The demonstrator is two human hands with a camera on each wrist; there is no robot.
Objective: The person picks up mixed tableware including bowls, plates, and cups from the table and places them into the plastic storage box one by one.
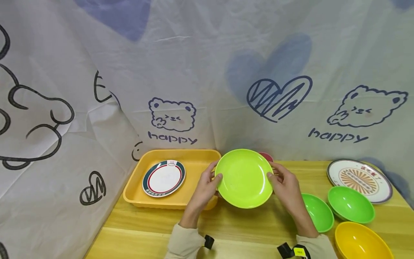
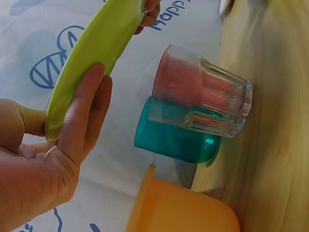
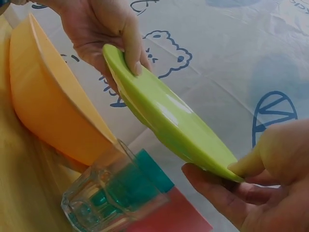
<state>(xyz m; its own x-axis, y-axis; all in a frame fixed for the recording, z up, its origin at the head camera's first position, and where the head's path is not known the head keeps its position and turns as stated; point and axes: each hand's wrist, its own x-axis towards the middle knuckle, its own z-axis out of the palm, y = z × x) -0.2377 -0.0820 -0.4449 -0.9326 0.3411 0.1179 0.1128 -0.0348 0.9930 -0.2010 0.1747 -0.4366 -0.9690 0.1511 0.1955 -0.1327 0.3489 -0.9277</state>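
Observation:
A lime-green plate (image 1: 244,178) is held up above the table, tilted so its inner face shows in the head view. My left hand (image 1: 204,185) grips its left rim, thumb on top and fingers beneath. On the opposite rim, my right hand (image 1: 285,183) pinches it the same way. Both wrist views show the plate (image 3: 169,116) edge-on between the hands. Behind it on the table stand a clear glass (image 2: 227,96), a teal cup (image 2: 169,133) and a red cup (image 2: 181,79), mostly hidden by the plate in the head view.
An orange tray (image 1: 197,158) at left holds a white plate with a dark green rim (image 1: 164,178). At right are a patterned white plate (image 1: 360,180), two green bowls (image 1: 350,205) (image 1: 318,212) and a yellow bowl (image 1: 362,241). A printed cloth (image 1: 207,72) hangs behind the table.

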